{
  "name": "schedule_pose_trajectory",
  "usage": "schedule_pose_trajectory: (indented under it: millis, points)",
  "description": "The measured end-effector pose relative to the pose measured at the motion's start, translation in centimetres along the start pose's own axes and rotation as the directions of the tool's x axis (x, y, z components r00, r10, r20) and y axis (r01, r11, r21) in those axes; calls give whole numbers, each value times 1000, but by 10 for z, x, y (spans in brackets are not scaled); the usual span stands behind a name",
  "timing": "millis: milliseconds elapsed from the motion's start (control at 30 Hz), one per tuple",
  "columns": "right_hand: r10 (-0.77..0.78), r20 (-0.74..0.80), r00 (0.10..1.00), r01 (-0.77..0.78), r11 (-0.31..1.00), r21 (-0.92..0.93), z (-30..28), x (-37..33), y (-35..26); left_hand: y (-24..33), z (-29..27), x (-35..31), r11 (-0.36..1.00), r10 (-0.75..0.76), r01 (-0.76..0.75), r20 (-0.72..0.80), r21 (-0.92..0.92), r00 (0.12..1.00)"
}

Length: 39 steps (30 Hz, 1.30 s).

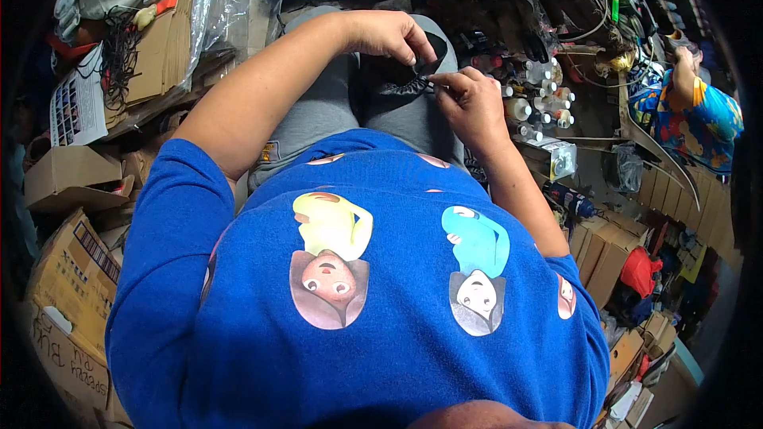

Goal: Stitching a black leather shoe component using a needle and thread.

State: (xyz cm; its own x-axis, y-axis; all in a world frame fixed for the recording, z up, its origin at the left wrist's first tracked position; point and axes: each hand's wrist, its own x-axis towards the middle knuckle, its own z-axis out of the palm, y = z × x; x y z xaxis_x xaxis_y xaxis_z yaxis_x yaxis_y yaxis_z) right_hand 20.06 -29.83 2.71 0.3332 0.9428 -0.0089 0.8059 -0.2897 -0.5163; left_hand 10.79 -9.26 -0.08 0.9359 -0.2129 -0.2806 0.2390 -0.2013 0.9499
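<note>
A black item (401,89), shoe-like with a ridged, lace-like strip along its near edge, rests on my grey-trousered lap. My left hand (389,36) reaches over it from the far side, thumb and fingers closed on its raised rim. At its right edge my right hand (474,105) is held in a pinch, fingertips close against the ridged strip. Whatever sits between those right fingertips is too small to make out. The inside of the black item is dark, and its far part is partly hidden by my left hand.
Several small bottles with white caps (519,109) stand right of my knee. Cardboard boxes (71,179) and plastic-wrapped cardboard crowd the left side. At the far right is another person in a patterned blue shirt (683,123). A red cloth item (638,272) lies beside boxes on the right.
</note>
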Motion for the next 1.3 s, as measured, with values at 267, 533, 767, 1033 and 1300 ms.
schedule_pose_trajectory:
  millis: [267,533,767,1033,1300]
  points:
    - [93,33,995,-93,996,-11,-1,2,-6,-2,4,16,997,58,-54,-71,56,996]
    - [10,-15,1000,-13,982,-188,0,3,-15,-6,3,13,999,44,-46,-79,-14,996]
    - [223,206,953,-297,829,474,11,6,26,-12,-1,17,993,112,-112,4,44,994]
    - [192,493,848,-523,452,723,11,12,49,-9,-4,19,982,111,-110,-1,151,994]
    - [174,458,872,-487,408,772,20,12,52,-19,0,16,988,148,-145,-65,56,987]
